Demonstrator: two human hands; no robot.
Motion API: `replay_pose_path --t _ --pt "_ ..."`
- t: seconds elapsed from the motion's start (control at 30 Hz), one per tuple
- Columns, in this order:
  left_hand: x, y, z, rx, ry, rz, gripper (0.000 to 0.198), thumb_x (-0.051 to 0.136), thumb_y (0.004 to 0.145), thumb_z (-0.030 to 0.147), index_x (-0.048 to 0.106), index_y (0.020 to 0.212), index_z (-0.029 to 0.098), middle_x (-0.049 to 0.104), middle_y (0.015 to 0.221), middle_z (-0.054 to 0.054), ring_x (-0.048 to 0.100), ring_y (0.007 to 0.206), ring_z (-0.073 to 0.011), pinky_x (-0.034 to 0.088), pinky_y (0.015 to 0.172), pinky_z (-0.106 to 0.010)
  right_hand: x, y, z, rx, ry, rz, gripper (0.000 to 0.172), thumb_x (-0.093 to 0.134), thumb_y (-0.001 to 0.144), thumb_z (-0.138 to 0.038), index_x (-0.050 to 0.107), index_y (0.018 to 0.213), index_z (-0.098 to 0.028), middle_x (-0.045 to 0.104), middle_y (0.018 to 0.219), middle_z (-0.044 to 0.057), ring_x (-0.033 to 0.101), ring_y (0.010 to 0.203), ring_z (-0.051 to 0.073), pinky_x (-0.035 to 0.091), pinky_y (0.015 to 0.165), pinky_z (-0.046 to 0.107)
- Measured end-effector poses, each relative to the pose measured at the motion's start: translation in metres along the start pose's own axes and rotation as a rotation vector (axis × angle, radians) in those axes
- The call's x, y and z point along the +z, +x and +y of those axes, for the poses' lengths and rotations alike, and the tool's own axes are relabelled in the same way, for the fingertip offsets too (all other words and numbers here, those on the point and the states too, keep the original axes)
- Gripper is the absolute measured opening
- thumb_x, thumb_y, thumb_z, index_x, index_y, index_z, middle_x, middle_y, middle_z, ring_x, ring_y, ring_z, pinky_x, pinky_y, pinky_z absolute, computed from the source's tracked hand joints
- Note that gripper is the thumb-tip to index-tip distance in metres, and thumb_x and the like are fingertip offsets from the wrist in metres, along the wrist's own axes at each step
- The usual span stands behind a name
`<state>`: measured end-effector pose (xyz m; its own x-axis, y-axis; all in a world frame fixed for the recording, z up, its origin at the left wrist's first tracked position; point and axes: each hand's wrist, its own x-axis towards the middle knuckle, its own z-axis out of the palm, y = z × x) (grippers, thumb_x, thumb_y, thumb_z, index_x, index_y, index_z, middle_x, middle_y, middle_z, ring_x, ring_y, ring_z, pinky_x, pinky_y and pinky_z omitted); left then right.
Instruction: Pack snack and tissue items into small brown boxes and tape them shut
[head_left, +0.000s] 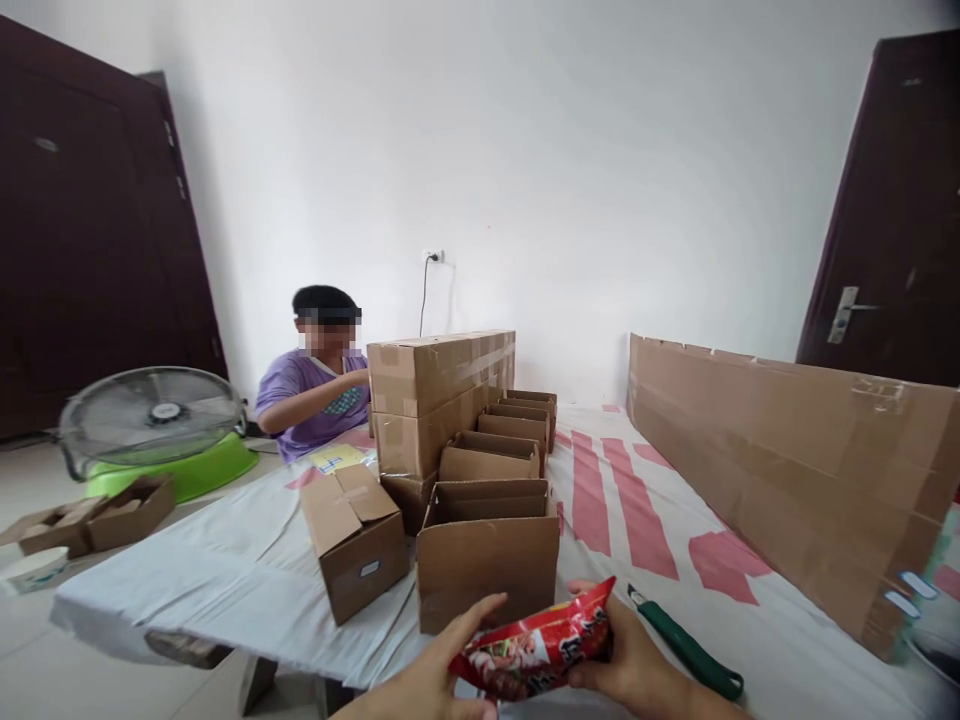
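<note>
Both hands hold a red snack packet (pixel 538 650) just in front of an open cardboard box (pixel 487 555): left hand (pixel 427 680) thumb on top, right hand (pixel 637 665) closed around its end. Wrists are cut off below; the packet's print is unreadable.

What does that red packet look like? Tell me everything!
The packet is shiny red plastic, crinkled, printed with a food picture and dark letters too blurred to read. It looks puffy and seems unopened. It lies sideways, its right end tipped up, gripped at each end by the left hand and right hand, low in view, just in front of an open cardboard box.
</note>
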<state>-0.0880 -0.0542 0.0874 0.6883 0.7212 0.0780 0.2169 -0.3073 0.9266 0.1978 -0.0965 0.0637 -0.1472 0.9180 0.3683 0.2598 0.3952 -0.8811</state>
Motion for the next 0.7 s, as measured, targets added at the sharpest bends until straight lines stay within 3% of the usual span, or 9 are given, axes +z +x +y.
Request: replay_pose_path --t 0.07,0.13,0.23,0.33,0.4,0.5,0.6,0.7 --pt "-0.002 0.008 -0.035 -0.037 -0.104 0.079 0.093 0.072 0.059 0.065 0.043 0.137 0.024 0.068 0.113 -0.011 0.064 0.106 -0.0326 0.048 0.094 -0.047 0.023 0.013 0.021 -0.049 0.000 0.067 0.079 0.078 0.054 -0.063 0.056 0.116 -0.019 0.065 0.108 0.012 0.062 0.102 0.035 0.049 0.090 0.049" --pt "-0.003 0.017 -0.065 -0.061 -0.065 0.266 0.079 0.071 0.057 0.066 0.055 0.119 0.020 0.071 0.097 -0.011 0.066 0.096 -0.0326 0.050 0.091 -0.046 0.048 0.030 0.038 -0.128 -0.050 0.151 0.076 0.073 0.056 -0.070 0.058 0.110 -0.019 0.062 0.107 0.012 0.061 0.103 0.034 0.049 0.091 0.048" --pt "-0.009 0.021 -0.095 -0.069 0.033 0.673 0.065 0.070 0.057 0.064 0.057 0.101 0.019 0.067 0.103 -0.013 0.065 0.098 -0.0337 0.051 0.091 -0.045 0.083 0.047 0.058 -0.222 -0.151 0.232 0.071 0.070 0.062 -0.069 0.056 0.113 -0.021 0.055 0.116 0.012 0.059 0.106 0.033 0.048 0.093 0.046" --pt "-0.017 0.014 -0.110 -0.113 0.206 0.911 0.065 0.069 0.055 0.062 0.053 0.099 0.017 0.059 0.106 -0.014 0.061 0.102 -0.0354 0.050 0.092 -0.048 0.102 0.048 0.073 -0.270 -0.249 0.224 0.070 0.070 0.065 -0.063 0.051 0.119 -0.022 0.047 0.129 0.014 0.055 0.115 0.034 0.046 0.097 0.046" --pt "-0.021 0.010 -0.114 -0.157 0.363 0.986 0.065 0.069 0.053 0.061 0.053 0.098 0.016 0.053 0.110 -0.015 0.056 0.110 -0.0383 0.045 0.099 -0.052 0.106 0.044 0.077 -0.268 -0.290 0.191 0.067 0.071 0.067 -0.058 0.050 0.119 -0.022 0.044 0.132 0.014 0.052 0.118 0.034 0.046 0.098 0.045" --pt "-0.025 0.011 -0.113 -0.134 0.538 1.040 0.061 0.069 0.055 0.056 0.053 0.099 0.017 0.038 0.132 -0.019 0.036 0.131 -0.0433 0.032 0.110 -0.055 0.104 0.040 0.074 -0.230 -0.300 0.157 0.065 0.073 0.066 -0.048 0.050 0.121 -0.022 0.043 0.133 0.014 0.051 0.120 0.035 0.045 0.099 0.045" --pt "-0.026 0.018 -0.110 -0.100 0.574 1.015 0.058 0.069 0.056 0.050 0.053 0.103 0.019 0.022 0.147 -0.016 0.021 0.140 -0.0428 0.028 0.114 -0.054 0.102 0.039 0.070 -0.187 -0.299 0.161 0.065 0.073 0.065 -0.038 0.048 0.123 -0.020 0.043 0.134 0.015 0.050 0.122 0.034 0.044 0.102 0.045" --pt "-0.028 0.025 -0.109 -0.107 0.549 0.956 0.058 0.066 0.060 0.049 0.053 0.106 0.016 0.017 0.149 -0.017 0.024 0.139 -0.0424 0.028 0.113 -0.054 0.103 0.039 0.067 -0.154 -0.292 0.161 0.065 0.072 0.064 -0.030 0.047 0.123 -0.018 0.043 0.134 0.017 0.048 0.124 0.034 0.042 0.103 0.045"
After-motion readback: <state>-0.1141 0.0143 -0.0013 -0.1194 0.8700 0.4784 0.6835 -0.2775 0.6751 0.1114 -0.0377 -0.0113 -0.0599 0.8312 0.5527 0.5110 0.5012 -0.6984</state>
